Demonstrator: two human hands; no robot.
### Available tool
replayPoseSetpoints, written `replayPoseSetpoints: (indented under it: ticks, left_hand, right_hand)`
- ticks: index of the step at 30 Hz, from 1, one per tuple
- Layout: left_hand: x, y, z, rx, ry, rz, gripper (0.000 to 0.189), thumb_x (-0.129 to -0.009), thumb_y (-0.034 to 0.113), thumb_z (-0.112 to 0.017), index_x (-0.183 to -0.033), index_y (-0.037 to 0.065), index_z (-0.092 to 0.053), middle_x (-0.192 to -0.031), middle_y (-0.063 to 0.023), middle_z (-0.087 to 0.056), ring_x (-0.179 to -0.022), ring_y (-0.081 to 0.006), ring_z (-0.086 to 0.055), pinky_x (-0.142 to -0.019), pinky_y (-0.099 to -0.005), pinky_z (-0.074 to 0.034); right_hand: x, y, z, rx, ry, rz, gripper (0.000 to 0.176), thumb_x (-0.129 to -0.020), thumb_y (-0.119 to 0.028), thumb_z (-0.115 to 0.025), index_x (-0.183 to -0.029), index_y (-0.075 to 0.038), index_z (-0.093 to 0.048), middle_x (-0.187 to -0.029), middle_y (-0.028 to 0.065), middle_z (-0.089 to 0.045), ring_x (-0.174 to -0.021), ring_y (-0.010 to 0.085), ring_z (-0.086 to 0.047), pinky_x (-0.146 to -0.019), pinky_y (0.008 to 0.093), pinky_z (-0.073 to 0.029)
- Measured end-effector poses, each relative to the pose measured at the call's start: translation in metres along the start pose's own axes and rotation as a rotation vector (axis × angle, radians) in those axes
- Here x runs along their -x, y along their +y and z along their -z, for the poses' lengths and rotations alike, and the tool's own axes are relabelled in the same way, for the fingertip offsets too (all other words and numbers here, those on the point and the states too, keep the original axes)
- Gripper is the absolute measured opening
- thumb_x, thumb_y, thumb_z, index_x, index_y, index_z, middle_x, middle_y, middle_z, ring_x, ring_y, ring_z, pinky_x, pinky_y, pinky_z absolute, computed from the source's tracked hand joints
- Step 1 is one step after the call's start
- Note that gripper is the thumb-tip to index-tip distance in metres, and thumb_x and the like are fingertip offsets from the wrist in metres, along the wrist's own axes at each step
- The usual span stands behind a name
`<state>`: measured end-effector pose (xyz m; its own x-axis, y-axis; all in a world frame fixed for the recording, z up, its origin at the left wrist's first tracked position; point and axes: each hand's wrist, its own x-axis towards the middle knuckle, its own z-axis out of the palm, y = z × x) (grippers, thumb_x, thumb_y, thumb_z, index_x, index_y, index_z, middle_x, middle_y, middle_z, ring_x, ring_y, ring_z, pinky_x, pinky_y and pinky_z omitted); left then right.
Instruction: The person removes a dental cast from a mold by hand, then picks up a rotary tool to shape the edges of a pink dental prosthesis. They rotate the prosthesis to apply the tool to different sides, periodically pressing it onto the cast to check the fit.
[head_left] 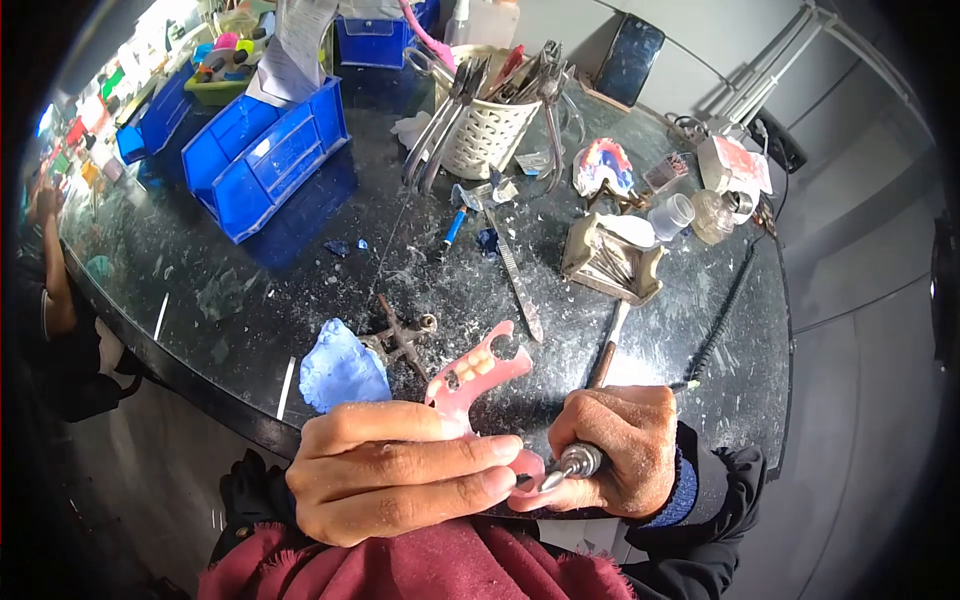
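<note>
My left hand is closed around a pink partial denture base with a few tooth-coloured teeth and openings along its curve. Part of the base is hidden behind the fingers. In my right hand is a metal rotary handpiece, gripped with its tip pointing left. Its pale bur is at the lower end of the denture base, beside my left fingertips; whether it touches cannot be made out. Just beyond the left hand lie a light-blue putty lump and a brown cross-shaped metal piece.
On the dusty dark table lie a metal file and a blue-handled tool. Behind them stand a white basket of pliers and a blue bin. A bur holder sits right. Another person's arm shows far left.
</note>
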<state>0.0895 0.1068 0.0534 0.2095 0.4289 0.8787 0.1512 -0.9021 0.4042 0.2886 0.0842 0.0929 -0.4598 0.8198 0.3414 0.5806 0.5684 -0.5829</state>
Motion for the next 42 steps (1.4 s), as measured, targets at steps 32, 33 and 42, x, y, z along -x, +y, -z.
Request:
replayPoseSetpoints:
  ticks: [32, 33, 42]
  left_hand:
    - [0.0012, -0.0013, 0.0015, -0.061, -0.034, -0.003, 0.02, -0.064, 0.01, -0.078, -0.083, 0.011, -0.072, -0.083, 0.0036, -0.069, -0.077, -0.0073, -0.055, -0.067, -0.0162, -0.047]
    - [0.001, -0.0008, 0.001, -0.059, -0.031, 0.009, 0.019, -0.064, 0.01, -0.077, -0.082, 0.011, -0.072, -0.083, 0.0036, -0.069, -0.077, -0.0072, -0.055, -0.067, -0.0162, -0.047]
    - [0.0009, -0.0001, 0.0041, -0.097, -0.066, 0.0, 0.019, -0.064, 0.012, -0.077, -0.082, 0.012, -0.072, -0.084, 0.0048, -0.069, -0.077, -0.0077, -0.053, -0.065, -0.0152, -0.046]
  right_hand:
    - [-0.0044, -0.0003, 0.0035, 0.134, -0.016, -0.008, 0.043, -0.065, -0.044, -0.076, -0.061, -0.01, -0.05, -0.05, 0.0006, -0.048, -0.04, 0.0165, -0.052, -0.035, 0.0282, -0.037]
    - [-0.0045, -0.0002, 0.0037, 0.133, -0.02, -0.006, 0.043, -0.066, -0.044, -0.076, -0.061, -0.01, -0.05, -0.05, 0.0005, -0.047, -0.04, 0.0165, -0.051, -0.035, 0.0283, -0.037]
    - [-0.0066, 0.0, 0.0067, 0.187, -0.032, 0.032, 0.044, -0.065, -0.045, -0.076, -0.061, -0.01, -0.05, -0.049, -0.0004, -0.046, -0.039, 0.0152, -0.051, -0.035, 0.028, -0.037]
